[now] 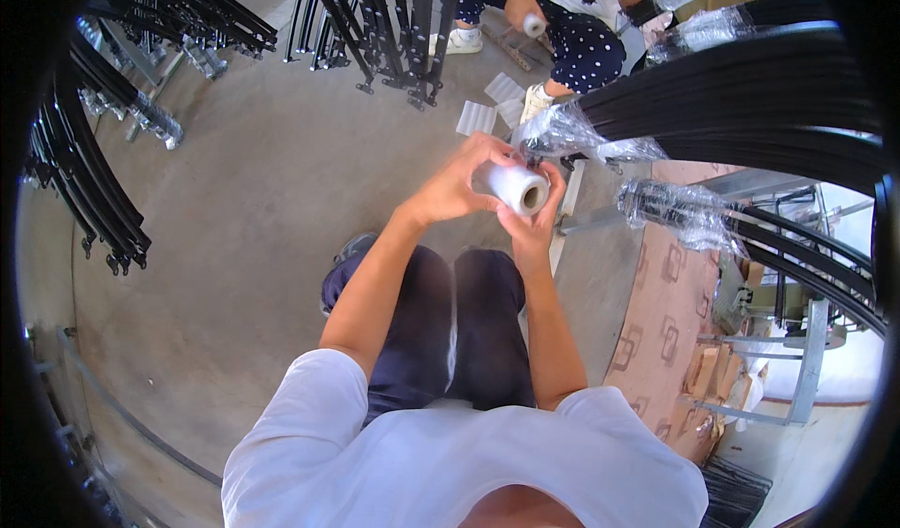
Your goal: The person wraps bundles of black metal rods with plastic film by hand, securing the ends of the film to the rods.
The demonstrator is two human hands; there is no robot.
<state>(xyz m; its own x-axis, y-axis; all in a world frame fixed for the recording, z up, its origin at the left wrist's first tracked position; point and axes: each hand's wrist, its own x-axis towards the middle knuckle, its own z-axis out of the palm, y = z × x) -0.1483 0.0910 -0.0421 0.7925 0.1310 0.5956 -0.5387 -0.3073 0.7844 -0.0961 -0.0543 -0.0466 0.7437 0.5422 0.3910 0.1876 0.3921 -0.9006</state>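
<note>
A small roll of clear stretch film (511, 183) sits between my two hands, its hollow core end facing toward me. My left hand (461, 183) curls round its left side. On the other side, my right hand (538, 220) grips it with thumb and fingers around the near end. Just beyond the fingers lies the film-wrapped end (561, 130) of a thick bundle of long black rods (731, 92), which stretches off to the right. Whether my fingertips touch that bundle is hidden behind the roll.
A second wrapped rod bundle (670, 211) juts in from the right, above a patterned pink sheet (656, 312). Black rods hang at upper left (80, 162) and top centre (394, 31). Ahead, a co-worker's hand (525, 10) holds another film roll; white foam pieces (476, 118) lie on the floor.
</note>
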